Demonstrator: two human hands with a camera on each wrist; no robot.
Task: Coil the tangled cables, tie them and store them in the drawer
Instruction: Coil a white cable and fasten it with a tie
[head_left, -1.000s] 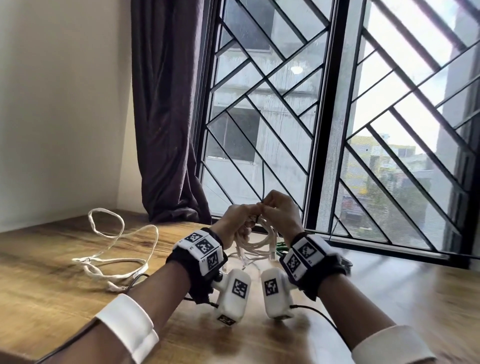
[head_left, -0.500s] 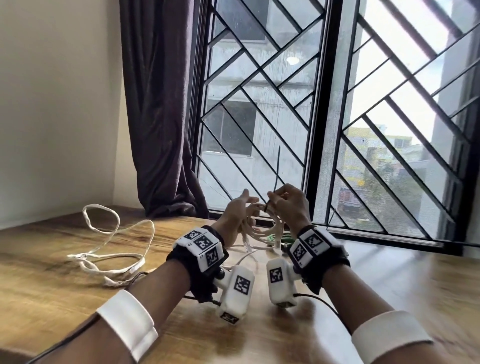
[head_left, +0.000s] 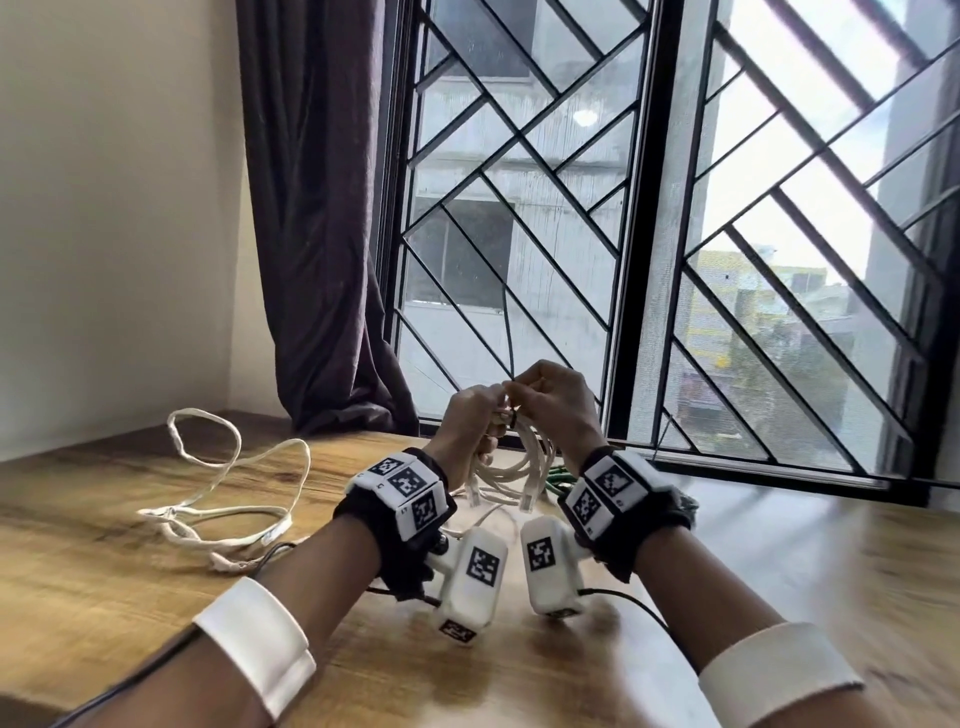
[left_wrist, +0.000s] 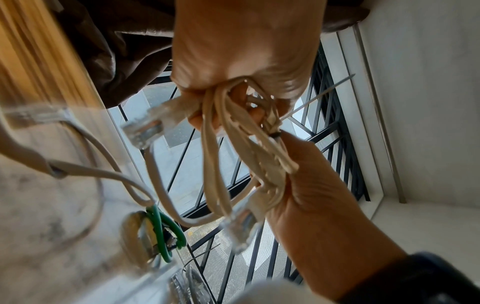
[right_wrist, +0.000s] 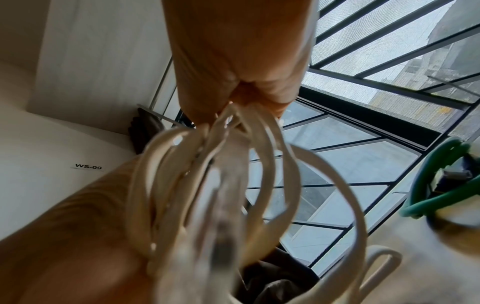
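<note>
Both hands are raised above the wooden table (head_left: 104, 571), meeting at the top of a coiled white cable (head_left: 524, 462). My left hand (head_left: 480, 421) grips the bunched loops, and two clear plugs (left_wrist: 141, 131) hang below it. My right hand (head_left: 524, 397) pinches a thin black zip tie (left_wrist: 276, 134) that is looped round the coil. The tie's tail (head_left: 510, 338) sticks straight up. In the left wrist view the left hand (left_wrist: 233, 96) is at the top and the right hand (left_wrist: 283, 144) at the lower right. The coil (right_wrist: 221, 185) fills the right wrist view.
A second white cable (head_left: 223, 483) lies loose on the table to the left. A green cable (head_left: 558, 475) lies behind the hands near the window sill. The barred window (head_left: 675, 260) and a dark curtain (head_left: 322, 260) stand close behind. No drawer is in view.
Half a second ago my left hand's fingers were spread off the coil; now they are curled round it again. The hands and coil have stayed in place above the table.
</note>
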